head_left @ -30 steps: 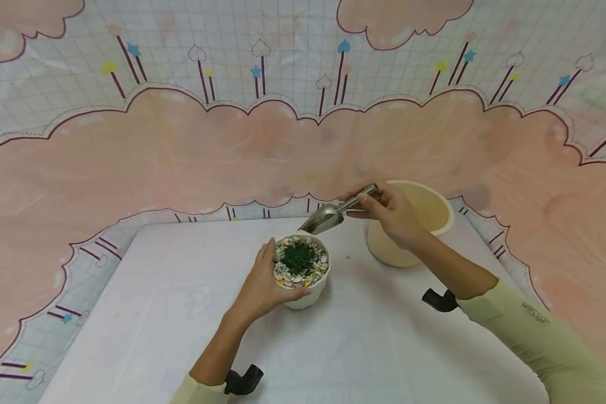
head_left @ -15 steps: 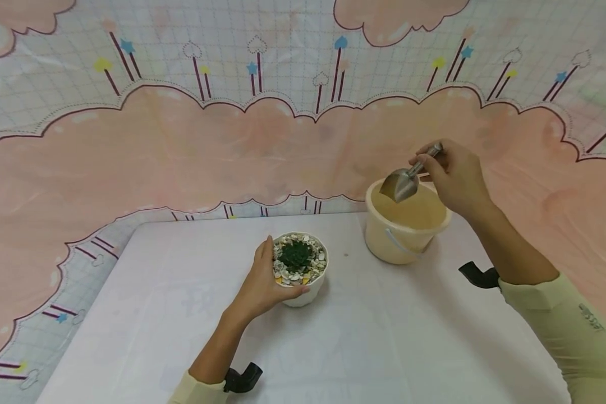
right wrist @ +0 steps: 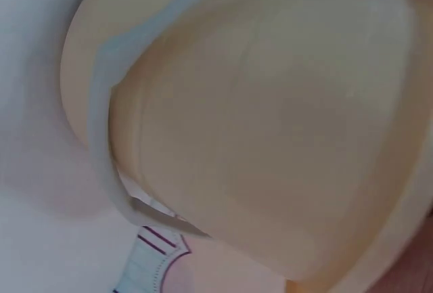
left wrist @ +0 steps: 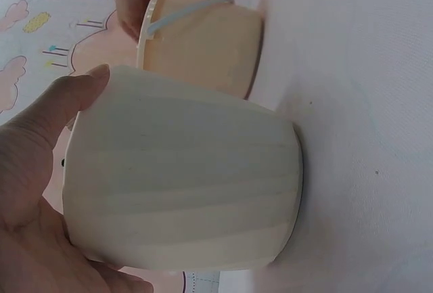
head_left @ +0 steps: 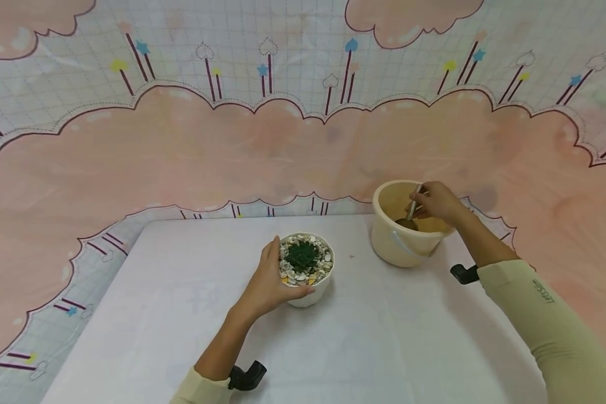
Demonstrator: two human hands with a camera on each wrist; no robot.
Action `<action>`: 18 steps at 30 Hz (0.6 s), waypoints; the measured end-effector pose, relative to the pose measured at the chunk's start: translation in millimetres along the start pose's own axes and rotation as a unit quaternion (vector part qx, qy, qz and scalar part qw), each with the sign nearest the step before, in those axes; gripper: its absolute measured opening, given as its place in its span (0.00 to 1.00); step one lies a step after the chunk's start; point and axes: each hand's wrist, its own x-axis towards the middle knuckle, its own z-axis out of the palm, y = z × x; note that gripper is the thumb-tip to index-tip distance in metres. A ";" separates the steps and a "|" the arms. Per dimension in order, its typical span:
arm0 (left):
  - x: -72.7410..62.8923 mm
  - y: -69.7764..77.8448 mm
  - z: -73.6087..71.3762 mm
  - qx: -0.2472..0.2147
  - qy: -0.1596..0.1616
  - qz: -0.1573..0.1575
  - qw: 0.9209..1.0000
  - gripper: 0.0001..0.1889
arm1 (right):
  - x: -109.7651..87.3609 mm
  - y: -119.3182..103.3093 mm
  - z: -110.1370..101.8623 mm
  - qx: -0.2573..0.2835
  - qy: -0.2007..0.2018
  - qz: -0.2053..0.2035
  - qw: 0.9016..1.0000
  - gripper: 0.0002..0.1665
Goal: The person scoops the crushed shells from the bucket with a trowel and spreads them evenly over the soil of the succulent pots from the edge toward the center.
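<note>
My left hand (head_left: 270,283) grips a white flower pot (left wrist: 183,178) by its rim, thumb on the near side and fingers at the left. Inside the pot a dark green succulent (head_left: 302,256) sits amid pale pebbles. At the right, a cream plastic bucket (head_left: 401,247) stands upright on the table. My right hand (head_left: 438,201) is over its rim and pinches the handle of a metal scoop (head_left: 407,224), whose blade points down inside the bucket. The blade's lower end and the bucket's contents are hard to make out. In the right wrist view, the bucket wall fills most of the picture.
A white-covered table (head_left: 197,314) lies beneath everything. The bucket's pale handle (right wrist: 101,110) hangs down on its near side. Behind the table's far edge rises a patterned pink cloth (head_left: 222,151).
My right hand carried the scoop from the pot's far rim rightward over the bucket, then lowered it inside. The left hand and the pot have stayed in place.
</note>
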 end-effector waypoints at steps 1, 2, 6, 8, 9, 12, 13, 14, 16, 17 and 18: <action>-0.2 -0.2 0.0 0.001 0.000 0.000 1.000 0.72 | 2.8 1.9 -0.6 0.004 -0.010 0.007 1.000 0.23; -0.6 -0.1 -0.3 0.003 0.000 0.000 1.000 0.72 | 5.6 3.6 -1.0 0.006 -0.018 0.013 1.000 0.23; -2.3 0.7 -2.7 0.011 0.003 -0.003 1.000 0.72 | 13.1 6.0 -1.9 0.013 -0.026 0.039 0.999 0.24; -2.6 2.9 -3.5 0.011 0.003 -0.001 1.000 0.72 | 13.2 6.2 -3.4 0.013 -0.022 0.054 0.998 0.23; -2.3 4.1 -3.1 0.012 0.002 0.001 1.000 0.72 | 12.5 6.6 -4.6 0.016 -0.019 0.062 0.998 0.23; 0.0 5.5 -0.9 0.018 -0.001 0.009 1.000 0.72 | 12.0 10.4 -8.3 0.024 -0.011 0.085 0.996 0.20; 0.7 5.6 -0.3 0.022 -0.001 0.010 1.000 0.72 | 12.0 11.8 -8.5 0.026 -0.013 0.090 0.996 0.19; 1.2 5.5 0.2 0.026 0.000 0.011 1.000 0.72 | 12.2 13.3 -8.2 0.029 -0.014 0.095 0.995 0.18; 2.2 4.3 1.2 0.034 0.001 0.014 0.999 0.72 | 12.1 16.0 -7.0 0.028 -0.019 0.102 0.994 0.15; 2.1 4.1 1.2 0.038 0.000 0.014 0.999 0.72 | 11.3 16.4 -6.0 0.016 -0.021 0.104 0.994 0.14; 2.0 3.5 1.6 0.041 -0.002 0.013 0.999 0.72 | 9.7 16.3 -4.8 -0.012 -0.018 0.103 0.994 0.14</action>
